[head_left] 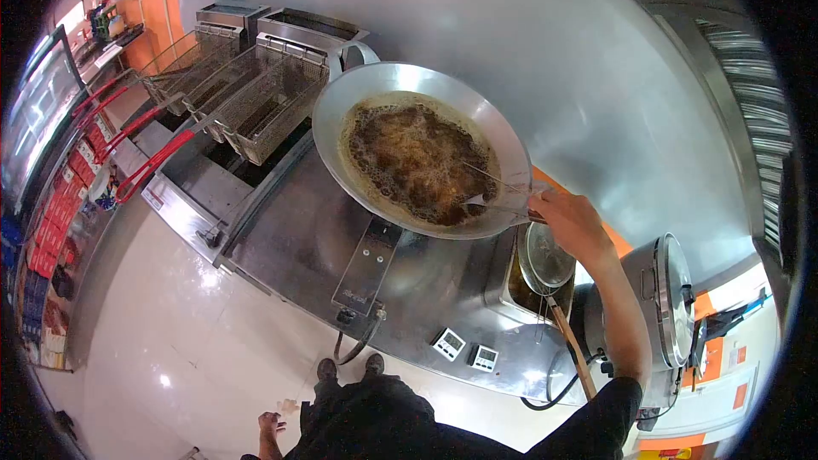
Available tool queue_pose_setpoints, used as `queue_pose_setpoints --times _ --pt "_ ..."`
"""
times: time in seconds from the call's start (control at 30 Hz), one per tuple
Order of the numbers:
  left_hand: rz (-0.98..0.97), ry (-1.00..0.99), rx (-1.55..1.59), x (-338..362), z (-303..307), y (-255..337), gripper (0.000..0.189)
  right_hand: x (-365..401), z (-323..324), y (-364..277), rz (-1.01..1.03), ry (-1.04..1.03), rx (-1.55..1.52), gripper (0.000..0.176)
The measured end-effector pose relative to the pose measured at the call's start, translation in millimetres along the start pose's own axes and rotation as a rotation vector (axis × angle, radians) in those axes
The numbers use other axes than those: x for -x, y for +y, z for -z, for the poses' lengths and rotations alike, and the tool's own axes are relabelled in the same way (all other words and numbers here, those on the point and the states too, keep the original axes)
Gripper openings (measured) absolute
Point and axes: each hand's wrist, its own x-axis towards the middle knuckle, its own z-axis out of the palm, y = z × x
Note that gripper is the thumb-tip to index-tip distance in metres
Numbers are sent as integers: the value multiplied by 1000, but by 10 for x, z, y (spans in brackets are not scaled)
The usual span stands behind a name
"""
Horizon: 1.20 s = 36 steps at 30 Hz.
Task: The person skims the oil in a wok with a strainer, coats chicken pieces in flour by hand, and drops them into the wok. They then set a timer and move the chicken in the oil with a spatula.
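My right hand (pixel 564 215) is closed around a pair of metal tongs (pixel 503 205) at the right rim of a large metal wok (pixel 341 149). The tongs' two arms stand apart and reach into dark, bubbling oil (pixel 422 158); no piece of food can be made out between them. Foam and brownish bits cover the surface of the oil. Low at my left side hangs my left hand (pixel 271 422), away from the counter, with its fingers loosely apart and nothing visible in it.
Wire fryer baskets (pixel 273 94) with red handles (pixel 158 162) stand left of the wok. To the right, a wooden-handled strainer (pixel 547 260) lies over a metal container (pixel 511 294). Two timers (pixel 448 344) sit near the counter's front edge. A large lidded pot (pixel 660 290) stands far right.
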Motion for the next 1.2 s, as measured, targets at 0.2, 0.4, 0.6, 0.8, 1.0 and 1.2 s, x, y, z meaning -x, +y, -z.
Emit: queue_pose_setpoints --times 0.2,0.4,0.6,0.8,1.0,1.2 --pt "2 -15 21 93 34 45 10 -41 -10 -31 -4 35 -27 12" --pt "-8 2 14 69 39 23 11 -41 -109 1 -3 96 -41 11" --pt "-79 -25 6 69 42 1 10 72 129 -18 -45 38 1 18" --pt "-22 -55 -48 -77 -65 2 11 286 433 -48 -125 129 -17 18" --pt "-3 -34 7 -110 -113 77 14 534 606 -70 -272 219 -164 17" --pt "-24 -70 -9 -14 130 50 12 1027 311 287 -520 209 -547 27"
